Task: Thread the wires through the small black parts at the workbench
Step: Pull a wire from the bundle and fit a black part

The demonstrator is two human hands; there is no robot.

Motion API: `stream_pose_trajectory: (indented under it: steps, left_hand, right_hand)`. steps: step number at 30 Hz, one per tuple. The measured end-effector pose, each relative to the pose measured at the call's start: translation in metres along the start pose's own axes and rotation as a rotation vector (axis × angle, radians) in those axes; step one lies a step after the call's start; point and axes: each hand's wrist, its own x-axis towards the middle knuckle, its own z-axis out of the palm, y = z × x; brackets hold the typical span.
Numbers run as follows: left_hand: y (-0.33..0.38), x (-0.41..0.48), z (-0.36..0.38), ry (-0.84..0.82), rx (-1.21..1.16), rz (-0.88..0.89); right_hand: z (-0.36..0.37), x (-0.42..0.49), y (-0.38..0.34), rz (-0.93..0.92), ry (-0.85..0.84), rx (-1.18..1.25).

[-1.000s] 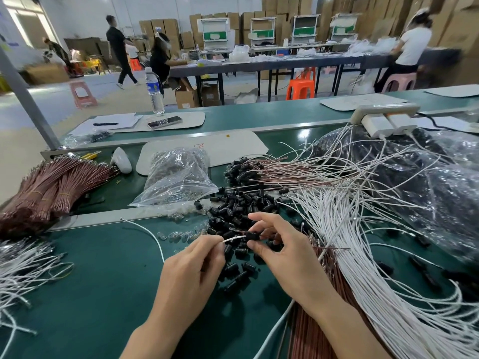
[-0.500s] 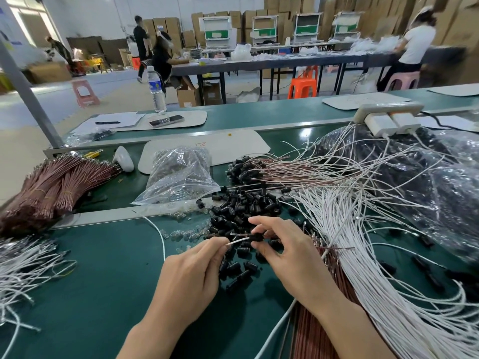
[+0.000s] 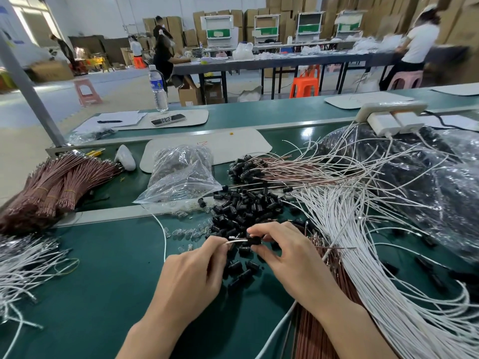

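So the tip could be fed in, a white wire (image 3: pixel 237 240) was pinched by the left hand (image 3: pixel 191 275), a black part (image 3: pixel 254 240) by the right hand (image 3: pixel 293 263).

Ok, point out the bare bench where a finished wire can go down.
Bare green mat lies between the loose white wires on the left edge, the metal rail and the left hand. Crowded: the black parts pile ahead and the white wire fan right.

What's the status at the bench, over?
Left hand pinches white wire, right hand pinches black part. Wire end meets the part. Loose black parts piled underneath.
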Motion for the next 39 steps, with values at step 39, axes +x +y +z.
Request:
stream_pose_trajectory:
  steps: [39]
  left_hand:
    - [0.010, 0.001, 0.006, 0.039, -0.073, 0.015]
  right_hand:
    - [0.004, 0.001, 0.000, 0.056, -0.004, 0.183]
